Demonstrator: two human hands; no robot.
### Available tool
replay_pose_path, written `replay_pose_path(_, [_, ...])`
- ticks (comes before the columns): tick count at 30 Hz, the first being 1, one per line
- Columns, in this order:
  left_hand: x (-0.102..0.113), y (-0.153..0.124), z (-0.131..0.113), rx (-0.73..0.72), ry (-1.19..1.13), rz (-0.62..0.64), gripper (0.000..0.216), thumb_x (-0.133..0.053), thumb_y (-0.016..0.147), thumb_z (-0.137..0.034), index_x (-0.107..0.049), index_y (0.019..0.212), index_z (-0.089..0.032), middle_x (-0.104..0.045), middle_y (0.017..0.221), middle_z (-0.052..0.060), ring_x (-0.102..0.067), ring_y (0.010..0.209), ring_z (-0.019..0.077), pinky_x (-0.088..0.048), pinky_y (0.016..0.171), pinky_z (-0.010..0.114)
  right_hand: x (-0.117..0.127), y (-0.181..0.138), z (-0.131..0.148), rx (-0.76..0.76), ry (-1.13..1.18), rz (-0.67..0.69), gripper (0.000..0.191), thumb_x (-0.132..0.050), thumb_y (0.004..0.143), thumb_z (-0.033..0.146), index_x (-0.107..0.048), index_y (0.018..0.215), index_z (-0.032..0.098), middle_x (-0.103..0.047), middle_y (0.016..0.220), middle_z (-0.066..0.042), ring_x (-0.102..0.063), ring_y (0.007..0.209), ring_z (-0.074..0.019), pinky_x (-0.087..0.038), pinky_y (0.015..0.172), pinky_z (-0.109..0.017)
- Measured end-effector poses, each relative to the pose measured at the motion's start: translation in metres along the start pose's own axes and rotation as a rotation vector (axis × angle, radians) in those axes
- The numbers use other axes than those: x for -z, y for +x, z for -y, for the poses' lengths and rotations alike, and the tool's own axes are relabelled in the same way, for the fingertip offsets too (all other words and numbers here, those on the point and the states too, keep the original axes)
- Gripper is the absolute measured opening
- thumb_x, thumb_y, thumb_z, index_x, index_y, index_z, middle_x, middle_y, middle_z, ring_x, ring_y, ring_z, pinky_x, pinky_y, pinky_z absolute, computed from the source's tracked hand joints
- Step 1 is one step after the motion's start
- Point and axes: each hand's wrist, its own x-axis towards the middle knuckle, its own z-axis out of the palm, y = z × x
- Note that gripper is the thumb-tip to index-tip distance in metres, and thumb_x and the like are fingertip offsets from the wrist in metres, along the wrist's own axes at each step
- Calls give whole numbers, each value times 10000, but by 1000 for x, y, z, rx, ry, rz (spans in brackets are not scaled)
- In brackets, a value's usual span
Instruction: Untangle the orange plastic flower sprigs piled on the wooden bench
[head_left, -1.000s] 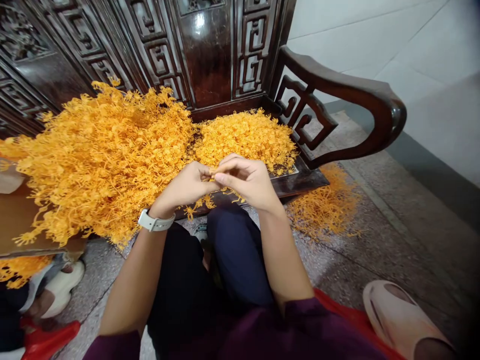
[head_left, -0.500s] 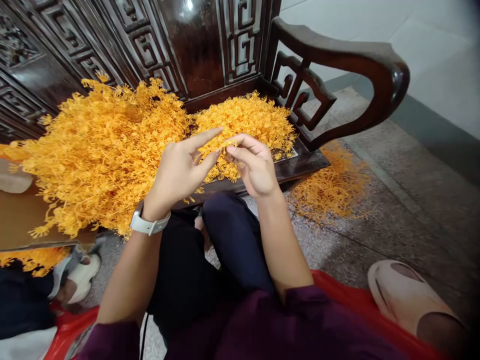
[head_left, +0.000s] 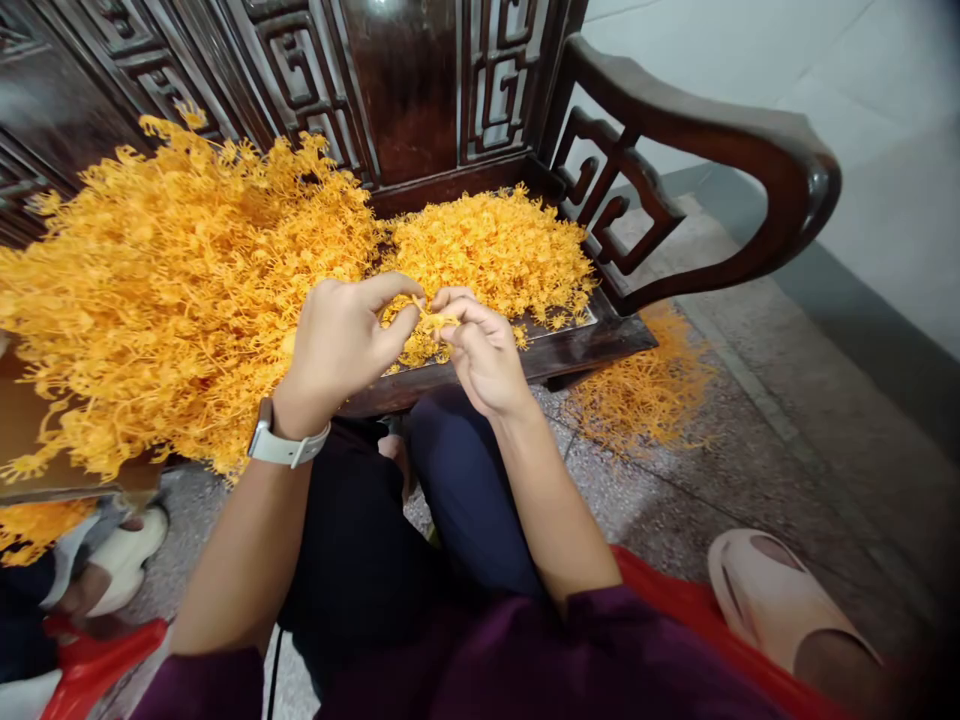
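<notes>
A small orange-yellow plastic flower piece (head_left: 441,321) is held between my two hands, over the front edge of the bench. My right hand (head_left: 486,355) pinches it with thumb and fingertips. My left hand (head_left: 334,340), with a pale-strapped watch on its wrist, has thumb and forefinger closed at the piece's thin left end. Fingers partly cover the piece. Just behind my hands lies a low heap of loose yellow flower pieces (head_left: 491,245). On the left rises a bigger, tangled pile of stemmed pieces (head_left: 202,260).
The dark carved wooden bench (head_left: 600,345) has a curved armrest (head_left: 720,115) at right. Thin orange stems (head_left: 645,390) lie heaped on the floor beside it. A pink slipper (head_left: 780,595) is at lower right; another person's white shoe (head_left: 131,560) shows at lower left.
My left thumb and forefinger, apart before, have closed at the piece's end. Both hands have come nearer each other and slightly lower. The view has shifted a little.
</notes>
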Motion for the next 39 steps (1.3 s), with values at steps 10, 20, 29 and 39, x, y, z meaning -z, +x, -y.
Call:
replay_pose_path(10, [-7,-3,0,-47,148,-55,220,-631,952,-282,-818,1026,-193,-568,571,-1,-478,498,148,-278,578,294,0,2,-6,-5,143,-21,189,-722,761,325,-591,688,210,-509,1159,-73,-504,1147,-233,-466,949,-352])
replay_pose_path(20, [-6,-9,22,-330,364,-202,163,-621,1023,-274,-752,1075,-192,-743,776,58,-682,681,230,-413,657,340,12,10,-2,47,-18,-18,164,-802,731,315,-686,709,200,-553,971,-60,-557,951,-209,-478,879,-347])
replay_pose_path(29, [-18,0,-9,-240,-8,133,350,-633,1000,-356,-460,728,-219,-476,727,-5,-507,642,161,-387,624,309,10,13,-6,-45,182,-194,125,-667,794,295,-601,756,195,-559,805,3,-490,718,-130,-422,670,-254])
replay_pose_path(39, [-26,0,-18,-160,-47,171,404,-495,1051,-290,-425,660,-213,-493,646,-6,-489,571,148,-326,604,331,22,14,-7,302,-317,-259,138,-666,868,288,-602,772,212,-609,933,-50,-589,871,-187,-496,792,-329])
